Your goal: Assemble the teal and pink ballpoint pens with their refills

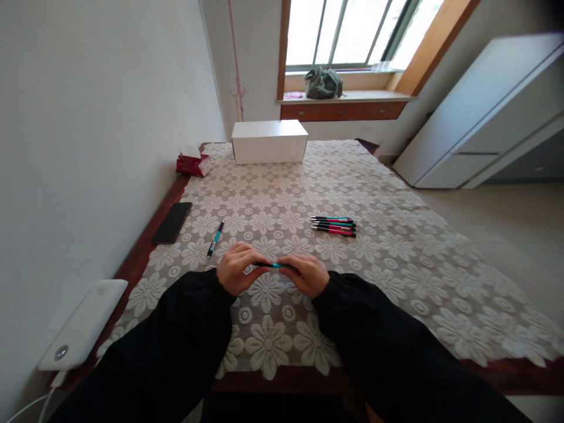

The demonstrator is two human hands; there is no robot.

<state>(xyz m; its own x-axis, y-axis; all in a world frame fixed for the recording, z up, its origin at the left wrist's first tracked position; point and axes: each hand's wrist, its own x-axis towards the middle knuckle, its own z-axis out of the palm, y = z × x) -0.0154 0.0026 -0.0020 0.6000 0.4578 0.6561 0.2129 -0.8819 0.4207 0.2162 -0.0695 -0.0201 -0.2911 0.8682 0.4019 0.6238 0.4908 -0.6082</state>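
Both hands are gripping one teal pen at the near edge of the table.

The left hand (237,268) and right hand (305,274) are each closing fingers around an end of the pen (274,265), holding it level just above the cloth (396,252). Pinching firmly near both ends and keeping the barrel straight looks wisest; a spare pen (215,239) and a pen pile (333,225) are lying nearby.

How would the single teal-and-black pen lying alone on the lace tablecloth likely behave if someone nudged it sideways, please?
The teal-and-black pen looks slim and round, so it would probably roll, though the textured white floral lace tablecloth may slow it. It appears rigid and light, so a nudge would likely shift it easily. It lies apart from the black phone, leaving room to travel.
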